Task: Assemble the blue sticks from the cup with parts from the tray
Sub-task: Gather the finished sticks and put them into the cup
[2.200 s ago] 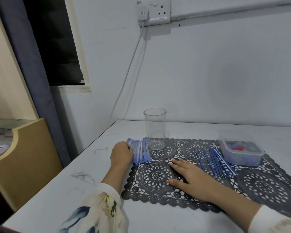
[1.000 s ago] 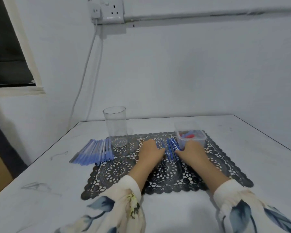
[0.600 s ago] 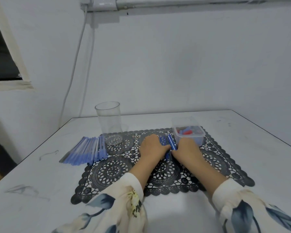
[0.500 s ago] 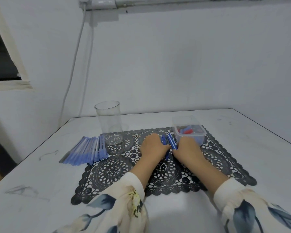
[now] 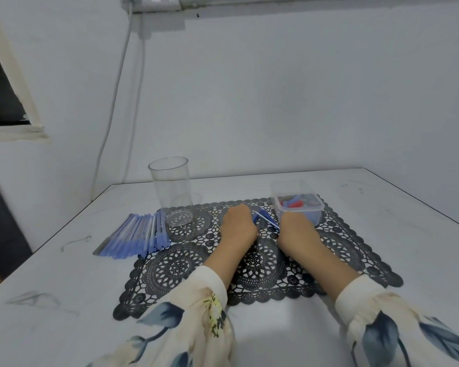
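Note:
Thin blue sticks (image 5: pixel 266 221) lie on a black lace mat (image 5: pixel 175 266), bunched between my two hands. My left hand (image 5: pixel 238 225) and my right hand (image 5: pixel 297 231) press in on them from either side, fingers curled over the bundle. How firmly either hand grips is hidden. A clear plastic cup (image 5: pixel 171 192) stands with nothing in it at the mat's far left. A small clear tray (image 5: pixel 298 205) with red and blue parts sits just beyond my right hand.
A row of blue pen barrels (image 5: pixel 135 238) lies on the white table (image 5: pixel 64 287) left of the mat. A white wall rises right behind the table. A cable (image 5: pixel 114 102) hangs down the wall from a socket. The table's right edge runs diagonally.
My left hand left the pen barrels and my right hand slid across the mat; both now close in on the blue sticks. My view turned right and down.

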The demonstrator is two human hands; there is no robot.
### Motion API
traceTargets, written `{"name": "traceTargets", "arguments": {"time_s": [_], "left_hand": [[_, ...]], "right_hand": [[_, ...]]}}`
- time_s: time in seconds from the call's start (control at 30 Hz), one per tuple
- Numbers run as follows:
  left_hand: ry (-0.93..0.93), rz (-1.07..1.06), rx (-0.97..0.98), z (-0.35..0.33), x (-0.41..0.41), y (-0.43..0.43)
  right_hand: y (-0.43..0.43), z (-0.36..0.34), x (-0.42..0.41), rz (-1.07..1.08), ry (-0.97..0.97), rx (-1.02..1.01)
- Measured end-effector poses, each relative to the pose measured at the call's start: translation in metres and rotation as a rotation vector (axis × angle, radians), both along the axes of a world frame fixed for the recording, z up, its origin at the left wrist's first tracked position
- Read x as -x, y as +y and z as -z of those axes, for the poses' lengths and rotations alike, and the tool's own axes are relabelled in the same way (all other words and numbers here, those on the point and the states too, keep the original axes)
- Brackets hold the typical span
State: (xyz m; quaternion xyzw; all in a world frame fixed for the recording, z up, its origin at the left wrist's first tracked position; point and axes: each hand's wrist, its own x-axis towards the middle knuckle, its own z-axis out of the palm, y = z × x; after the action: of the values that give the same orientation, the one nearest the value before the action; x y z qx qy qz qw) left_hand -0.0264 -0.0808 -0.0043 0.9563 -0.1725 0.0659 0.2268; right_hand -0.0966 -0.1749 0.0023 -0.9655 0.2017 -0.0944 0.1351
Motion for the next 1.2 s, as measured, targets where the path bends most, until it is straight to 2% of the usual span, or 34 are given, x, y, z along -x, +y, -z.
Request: {"name": "traceTargets", "arguments": {"time_s": [0.27, 0.4, 0.53, 0.7, 0.83, 0.97, 1.07, 1.13, 1.2], "left_hand": [[-0.034, 0.033, -0.081, -0.007, 0.007, 0.001], [-0.005, 0.029, -0.074, -0.006, 0.01, 0.002], [0.024, 0.049, -0.101, -0.008, 0.014, 0.003], [0.151, 0.063, -0.084, -0.015, 0.012, 0.008], [0.258, 0.037, -0.001, -0.024, 0.005, 0.014], [0.389, -0.005, 0.121, -0.02, -0.006, 0.018], [0.411, -0.026, 0.206, -0.019, -0.011, 0.018], [0.435, -0.038, 0.31, -0.02, -0.012, 0.017], [0.534, -0.034, 0.479, -0.022, -0.011, 0.016]], "right_hand": [[0.007, -0.004, 0.007, -0.02, 0.022, 0.076], [0.01, -0.008, 0.011, -0.036, 0.091, 0.041], [0.009, -0.02, 0.012, 0.011, 0.235, -0.041], [0.0, -0.018, 0.013, 0.005, 0.105, -0.215], [-0.007, -0.02, 0.012, -0.001, 0.08, -0.371], [-0.008, -0.019, 0.012, 0.0, 0.072, -0.444], [-0.01, -0.018, 0.011, 0.008, 0.024, -0.552], [-0.011, -0.019, 0.012, 0.01, -0.009, -0.659], [-0.011, -0.02, 0.01, 0.012, -0.06, -0.778]]}}
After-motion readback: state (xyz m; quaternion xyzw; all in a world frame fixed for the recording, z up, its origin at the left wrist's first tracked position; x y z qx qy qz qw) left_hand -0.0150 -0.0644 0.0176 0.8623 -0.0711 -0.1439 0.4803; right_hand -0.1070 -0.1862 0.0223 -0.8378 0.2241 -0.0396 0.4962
